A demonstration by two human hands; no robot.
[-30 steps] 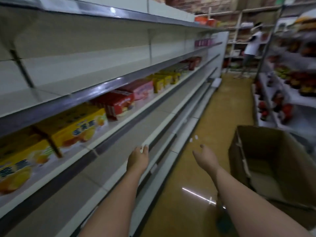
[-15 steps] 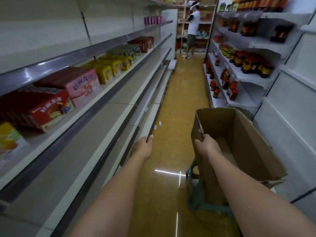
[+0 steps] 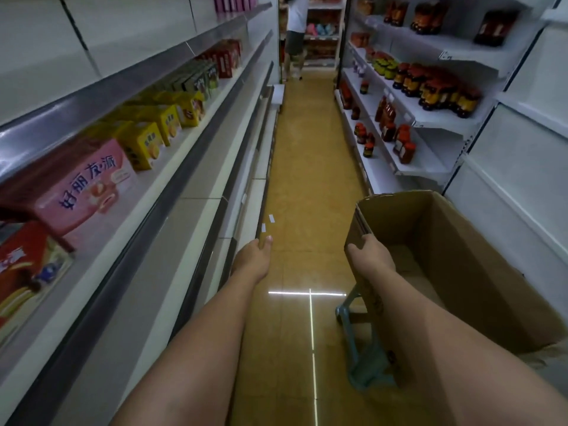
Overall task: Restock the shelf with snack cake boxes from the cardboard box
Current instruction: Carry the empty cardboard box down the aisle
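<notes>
An open brown cardboard box (image 3: 455,259) stands on a low teal cart (image 3: 359,342) at the right of the aisle; its inside looks bare. My right hand (image 3: 368,252) grips the box's near left rim, fingers curled over the edge. My left hand (image 3: 255,256) hangs free over the floor beside the lowest shelf, fingers relaxed, holding nothing. Snack cake boxes line the left shelf (image 3: 196,139): a red box (image 3: 27,272) nearest, a pink box (image 3: 83,189), then yellow boxes (image 3: 147,139) and further boxes behind.
White shelves below the snack row on the left are bare. On the right, shelves hold jars and bottles (image 3: 430,87). A person (image 3: 295,32) stands at the aisle's far end. The yellow tiled floor (image 3: 307,155) runs between the shelves.
The view swung from the left shelf toward the aisle. My right hand went from open over the floor to gripping the cardboard box's rim. My left hand stayed open beside the lower shelf.
</notes>
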